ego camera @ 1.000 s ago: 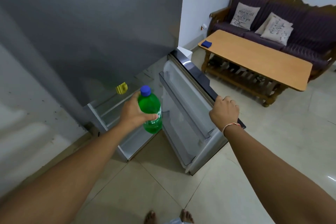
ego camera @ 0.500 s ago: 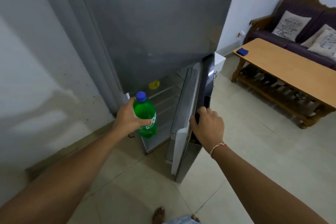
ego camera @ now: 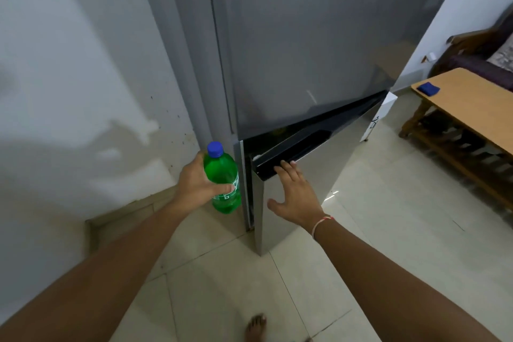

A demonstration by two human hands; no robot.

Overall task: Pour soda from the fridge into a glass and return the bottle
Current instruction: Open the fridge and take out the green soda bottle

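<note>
My left hand (ego camera: 197, 184) grips a green soda bottle (ego camera: 223, 175) with a blue cap, held upright just left of the grey fridge (ego camera: 305, 36). The fridge's lower door (ego camera: 313, 175) stands nearly closed, with only a narrow dark gap along its top and left edge. My right hand (ego camera: 294, 193) presses flat on the front of that door, fingers straight and reaching its black top edge. No glass is in view.
A white wall fills the left side. A wooden coffee table (ego camera: 472, 108) with a small blue object (ego camera: 429, 88) on it stands at the right, with a dark sofa (ego camera: 477, 55) behind it. Pale tiled floor lies below, and a bare foot (ego camera: 256, 327) shows at the bottom.
The lower fridge door has swung from wide open to almost closed. My right hand went from gripping the door's edge to pressing flat on its front. The bottle stayed in my left hand.
</note>
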